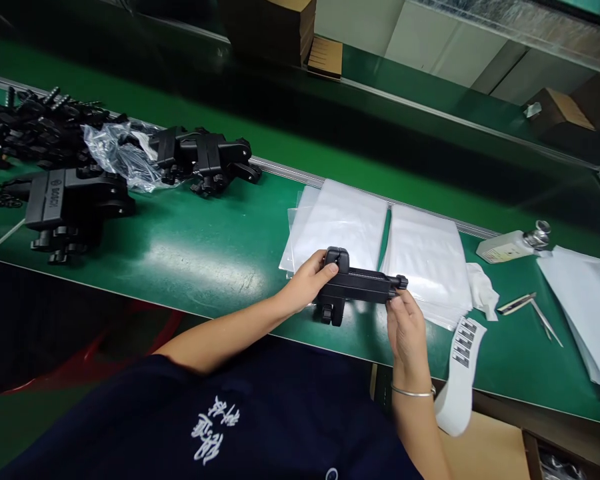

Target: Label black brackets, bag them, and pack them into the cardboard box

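I hold a black plastic phone-holder bracket [356, 285] just above the green bench [205, 247], near its front edge. My left hand [307, 283] grips its left end, fingers wrapped over the top clamp. My right hand [405, 327] pinches its right end between thumb and fingers. A silver bangle sits on that wrist. Two stacks of clear plastic bags [337, 223] lie right behind the bracket.
Several more black brackets [205, 160] and a crumpled plastic bag [120, 157] lie at the far left. To the right are a label strip [463, 363], a white cloth [483, 290], tweezers [530, 310], a small bottle [513, 245] and white sheets [587, 313].
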The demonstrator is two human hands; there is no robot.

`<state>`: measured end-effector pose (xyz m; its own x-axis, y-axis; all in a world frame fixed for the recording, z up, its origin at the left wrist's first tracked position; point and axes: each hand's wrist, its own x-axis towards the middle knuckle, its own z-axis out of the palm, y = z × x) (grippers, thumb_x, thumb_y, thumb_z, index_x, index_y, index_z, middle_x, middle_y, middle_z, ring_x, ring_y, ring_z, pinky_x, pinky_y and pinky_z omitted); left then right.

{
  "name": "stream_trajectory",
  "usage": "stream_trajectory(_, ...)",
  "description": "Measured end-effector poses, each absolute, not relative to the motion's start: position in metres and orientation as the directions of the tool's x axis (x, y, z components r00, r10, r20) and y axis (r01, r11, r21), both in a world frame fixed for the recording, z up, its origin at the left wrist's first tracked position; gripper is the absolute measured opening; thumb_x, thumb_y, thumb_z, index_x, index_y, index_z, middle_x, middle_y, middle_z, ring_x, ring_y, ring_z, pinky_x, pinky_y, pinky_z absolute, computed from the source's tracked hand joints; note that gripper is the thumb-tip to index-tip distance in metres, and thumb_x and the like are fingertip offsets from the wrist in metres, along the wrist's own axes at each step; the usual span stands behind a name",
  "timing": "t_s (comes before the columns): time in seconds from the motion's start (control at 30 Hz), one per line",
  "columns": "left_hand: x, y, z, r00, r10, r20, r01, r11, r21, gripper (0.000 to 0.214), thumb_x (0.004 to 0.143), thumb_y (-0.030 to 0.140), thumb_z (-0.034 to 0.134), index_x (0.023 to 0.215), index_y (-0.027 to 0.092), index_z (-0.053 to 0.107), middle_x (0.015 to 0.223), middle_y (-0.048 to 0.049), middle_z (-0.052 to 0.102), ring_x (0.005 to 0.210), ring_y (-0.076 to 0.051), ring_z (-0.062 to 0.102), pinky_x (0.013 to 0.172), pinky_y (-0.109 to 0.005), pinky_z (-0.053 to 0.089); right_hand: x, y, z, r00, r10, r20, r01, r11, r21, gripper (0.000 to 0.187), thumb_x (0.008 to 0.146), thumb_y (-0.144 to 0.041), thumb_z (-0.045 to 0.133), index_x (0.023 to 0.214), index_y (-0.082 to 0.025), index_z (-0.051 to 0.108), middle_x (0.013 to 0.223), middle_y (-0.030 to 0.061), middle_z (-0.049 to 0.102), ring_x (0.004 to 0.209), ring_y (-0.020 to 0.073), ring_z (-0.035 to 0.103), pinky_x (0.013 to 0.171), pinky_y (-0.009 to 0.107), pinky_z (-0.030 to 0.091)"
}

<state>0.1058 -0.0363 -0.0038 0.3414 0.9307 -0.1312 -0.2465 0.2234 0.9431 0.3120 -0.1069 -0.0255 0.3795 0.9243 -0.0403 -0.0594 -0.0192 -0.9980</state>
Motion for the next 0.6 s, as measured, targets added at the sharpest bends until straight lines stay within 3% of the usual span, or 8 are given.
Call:
stream_trajectory(0.07, 0.106, -0.038, -0.003, 0.337, 0.93, -0.146, -0.283, 0.248, 0.927, 0.054, 0.074, 0.061, 0.069, 0.102, 0.016, 0.058, 0.091, -0.0025, 0.062, 0.088, -0.018, 0.057, 0.079, -0.028, 0.044, 0.315, -0.107, -0.025, 0.376, 0.926, -0.026, -0.056, -0.005, -0.998, 0.029, 0.077, -0.043, 0.072, 0.095, -0.021, 0.069, 0.096, 0.0032, 0.071, 0.094, 0.0197, 0.062, 0.093, 0.037, 0.044)
stream_trajectory(0.17, 0.106, -0.038, -0.004, 0.33, 0.926, -0.184, -0.349, 0.301, 0.888, 0.053, 0.069, 0.057, 0.076, 0.1, 0.017, 0.062, 0.088, -0.0009, 0.064, 0.084, -0.016, 0.059, 0.075, -0.025, 0.045, 0.316, -0.108, -0.023, 0.415, 0.909, 0.047, 0.096, 0.007, -0.995, 0.03, 0.082, -0.048, 0.065, 0.086, -0.019, 0.069, 0.087, 0.0029, 0.069, 0.086, 0.0194, 0.062, 0.089, 0.038, 0.046)
stream_trajectory(0.3, 0.107, -0.027, -0.008, 0.228, 0.896, -0.381, -0.52, 0.443, 0.731, 0.045, 0.069, 0.056, 0.076, 0.086, 0.016, 0.065, 0.072, 0.0004, 0.065, 0.069, -0.015, 0.061, 0.065, -0.024, 0.047, 0.3, -0.116, -0.015, 0.299, 0.922, 0.246, 0.382, 0.121, -0.916, 0.042, 0.093, -0.052, 0.049, 0.116, -0.02, 0.065, 0.114, 0.0096, 0.066, 0.109, 0.0259, 0.059, 0.098, 0.045, 0.044)
stream_trajectory(0.4, 0.106, -0.015, -0.007, 0.17, 0.839, -0.517, -0.66, 0.486, 0.573, 0.039, 0.078, 0.054, 0.068, 0.083, 0.016, 0.065, 0.069, -0.0013, 0.068, 0.068, -0.017, 0.065, 0.067, -0.027, 0.051, 0.279, -0.127, -0.01, 0.005, 0.886, 0.464, 0.62, 0.361, -0.696, 0.034, 0.096, -0.042, 0.048, 0.124, -0.028, 0.063, 0.124, 0.0072, 0.063, 0.122, 0.0264, 0.054, 0.112, 0.051, 0.03)
stream_trajectory(0.5, 0.106, -0.007, -0.003, 0.207, 0.81, -0.548, -0.725, 0.503, 0.47, 0.037, 0.082, 0.052, 0.063, 0.085, 0.015, 0.067, 0.072, -0.0034, 0.071, 0.073, -0.02, 0.069, 0.074, -0.03, 0.054, 0.264, -0.134, -0.008, -0.244, 0.791, 0.561, 0.698, 0.545, -0.464, 0.03, 0.094, -0.027, 0.056, 0.121, -0.033, 0.064, 0.12, 0.0026, 0.067, 0.123, 0.0237, 0.053, 0.119, 0.053, 0.012)
stream_trajectory(0.57, 0.107, -0.007, -0.002, 0.232, 0.802, -0.55, -0.732, 0.516, 0.445, 0.037, 0.082, 0.052, 0.062, 0.085, 0.015, 0.067, 0.072, -0.0041, 0.072, 0.075, -0.021, 0.07, 0.076, -0.031, 0.055, 0.261, -0.135, -0.006, -0.238, 0.783, 0.574, 0.676, 0.558, -0.481, 0.032, 0.092, -0.025, 0.057, 0.122, -0.034, 0.063, 0.121, 0.0018, 0.067, 0.123, 0.0233, 0.054, 0.12, 0.053, 0.01)
stream_trajectory(0.6, 0.108, -0.009, -0.002, 0.233, 0.801, -0.551, -0.727, 0.52, 0.448, 0.037, 0.082, 0.052, 0.063, 0.085, 0.016, 0.067, 0.072, -0.0041, 0.072, 0.075, -0.021, 0.07, 0.076, -0.032, 0.055, 0.262, -0.134, -0.005, -0.168, 0.807, 0.566, 0.643, 0.525, -0.558, 0.034, 0.092, -0.027, 0.058, 0.125, -0.034, 0.061, 0.124, 0.0023, 0.066, 0.124, 0.0237, 0.054, 0.119, 0.054, 0.014)
